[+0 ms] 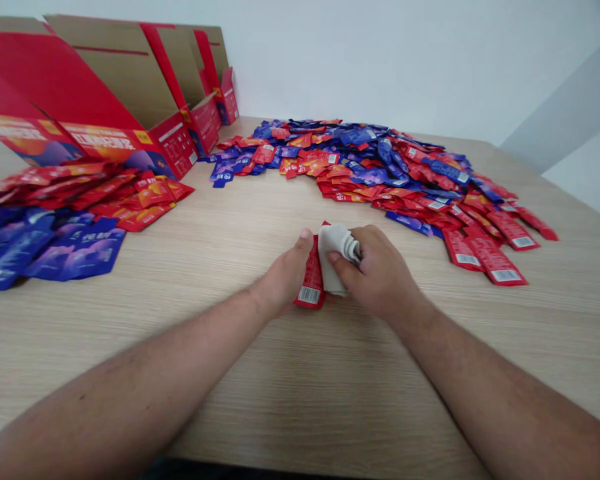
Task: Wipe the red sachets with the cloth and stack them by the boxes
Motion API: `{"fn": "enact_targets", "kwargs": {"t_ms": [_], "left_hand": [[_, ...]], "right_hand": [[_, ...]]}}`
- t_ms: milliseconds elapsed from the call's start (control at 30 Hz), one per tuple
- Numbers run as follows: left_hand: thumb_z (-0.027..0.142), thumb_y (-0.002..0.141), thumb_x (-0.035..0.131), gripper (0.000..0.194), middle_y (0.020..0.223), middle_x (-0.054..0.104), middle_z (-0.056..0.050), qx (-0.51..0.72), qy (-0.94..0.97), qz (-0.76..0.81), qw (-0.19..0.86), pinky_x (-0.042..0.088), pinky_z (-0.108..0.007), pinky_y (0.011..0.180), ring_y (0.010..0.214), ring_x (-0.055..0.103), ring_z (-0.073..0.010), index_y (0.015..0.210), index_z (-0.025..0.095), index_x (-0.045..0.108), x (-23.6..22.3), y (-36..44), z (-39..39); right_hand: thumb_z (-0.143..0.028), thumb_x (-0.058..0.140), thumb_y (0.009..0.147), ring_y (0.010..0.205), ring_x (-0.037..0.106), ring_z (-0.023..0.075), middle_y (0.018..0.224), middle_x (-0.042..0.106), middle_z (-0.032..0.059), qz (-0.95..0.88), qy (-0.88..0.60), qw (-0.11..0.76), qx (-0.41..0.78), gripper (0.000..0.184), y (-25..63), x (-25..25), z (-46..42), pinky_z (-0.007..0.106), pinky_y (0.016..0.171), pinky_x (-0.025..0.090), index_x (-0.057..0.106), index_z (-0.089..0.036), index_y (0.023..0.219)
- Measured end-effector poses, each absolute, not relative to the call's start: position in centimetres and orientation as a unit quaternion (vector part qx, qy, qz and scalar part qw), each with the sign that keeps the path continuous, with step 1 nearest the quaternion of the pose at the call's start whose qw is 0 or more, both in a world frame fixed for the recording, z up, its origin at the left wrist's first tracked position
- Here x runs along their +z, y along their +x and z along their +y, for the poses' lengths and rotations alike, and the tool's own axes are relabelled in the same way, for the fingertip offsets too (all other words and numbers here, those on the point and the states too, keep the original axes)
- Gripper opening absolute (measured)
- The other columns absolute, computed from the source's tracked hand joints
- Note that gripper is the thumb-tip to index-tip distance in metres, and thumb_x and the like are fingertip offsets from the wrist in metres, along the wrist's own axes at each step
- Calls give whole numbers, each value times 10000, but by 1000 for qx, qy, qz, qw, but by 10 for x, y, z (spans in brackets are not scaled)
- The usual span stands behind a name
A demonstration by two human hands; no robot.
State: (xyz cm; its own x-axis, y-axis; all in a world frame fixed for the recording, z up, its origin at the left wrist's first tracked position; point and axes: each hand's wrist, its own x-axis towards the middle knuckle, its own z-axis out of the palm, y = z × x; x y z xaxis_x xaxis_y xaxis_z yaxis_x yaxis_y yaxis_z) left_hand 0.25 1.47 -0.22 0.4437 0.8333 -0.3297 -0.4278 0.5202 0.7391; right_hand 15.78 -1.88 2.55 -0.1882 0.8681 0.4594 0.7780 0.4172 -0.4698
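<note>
A red sachet (pixel 311 283) with a barcode label lies on the wooden table (pixel 290 400) at the middle. My left hand (pixel 286 273) pinches its left edge, thumb on top. My right hand (pixel 377 273) is closed on a crumpled white cloth (pixel 334 257) and presses it onto the sachet's right side. Both forearms reach in from the near edge.
A big loose heap of red and blue sachets (pixel 380 167) spreads across the far right. Sorted red sachets (pixel 85 190) and blue sachets (pixel 45 247) lie at the left. Several open red cardboard boxes (pixel 130 100) stand at the far left by the white wall.
</note>
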Motion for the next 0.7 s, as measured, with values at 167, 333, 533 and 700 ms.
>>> {"fn": "enact_targets", "kwargs": {"t_ms": [167, 333, 533, 700], "left_hand": [[554, 1003, 477, 514, 979, 791, -121, 427, 274, 386, 770, 573, -375, 914, 1018, 739, -281, 1097, 136, 760, 7, 6, 14], [481, 1031, 437, 482, 931, 778, -135, 426, 217, 387, 789, 595, -385, 828, 870, 750, -267, 1124, 108, 728, 12, 9, 14], [538, 1044, 341, 584, 924, 765, -125, 389, 209, 332, 834, 584, -380, 802, 812, 733, -245, 1253, 118, 690, 19, 2, 14], [591, 1038, 292, 654, 946, 754, -132, 375, 208, 320, 845, 572, -407, 830, 855, 725, -267, 1306, 119, 656, 20, 1, 15]], "right_hand": [[-280, 612, 926, 938, 583, 254, 992, 628, 94, -822, -465, 316, 85, 136, 156, 26, -21, 389, 826, 498, 613, -197, 1033], [-267, 624, 922, 878, 577, 245, 906, 614, 77, -785, -514, 341, 60, 116, 156, 24, -20, 371, 786, 494, 622, -181, 1000], [-224, 639, 890, 890, 572, 232, 974, 621, 76, -839, -453, 278, 113, 90, 148, 29, -28, 361, 802, 490, 618, -194, 973], [-193, 638, 882, 894, 567, 237, 946, 601, 83, -821, -480, 298, 80, 112, 148, 29, -28, 368, 810, 492, 631, -166, 991]]}}
